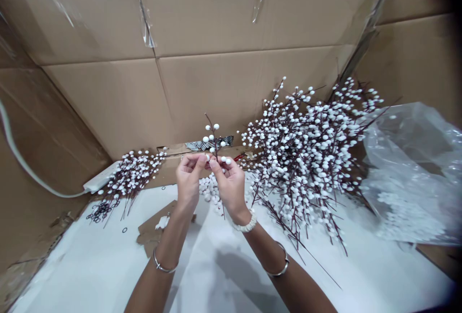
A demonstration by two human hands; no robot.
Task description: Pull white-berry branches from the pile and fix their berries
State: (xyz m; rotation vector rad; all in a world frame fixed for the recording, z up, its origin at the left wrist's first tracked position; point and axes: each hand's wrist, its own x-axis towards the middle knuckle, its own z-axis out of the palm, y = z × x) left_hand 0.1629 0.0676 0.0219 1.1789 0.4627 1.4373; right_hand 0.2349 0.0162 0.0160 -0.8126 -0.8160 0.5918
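Note:
Both hands meet above the middle of the white table. An upright berry branch [212, 135], a thin brown stem with several round white berries, is held in my right hand [231, 185], its fingers closed round the stem. My left hand [189, 178] pinches a small white berry [207, 157] close against the branch. Whether that berry is fixed to the stem I cannot tell. Behind and below the hands lies a loose heap of white berries [211, 188], partly covered by them.
A large pile of berry branches [306, 154] stands at the right, beside a clear plastic bag [411, 207] of white berries. At the left are a smaller bunch [133, 173], a white power strip [103, 177], black rings [101, 211] and a cardboard scrap [149, 229]. Cardboard walls [252, 24] enclose the table.

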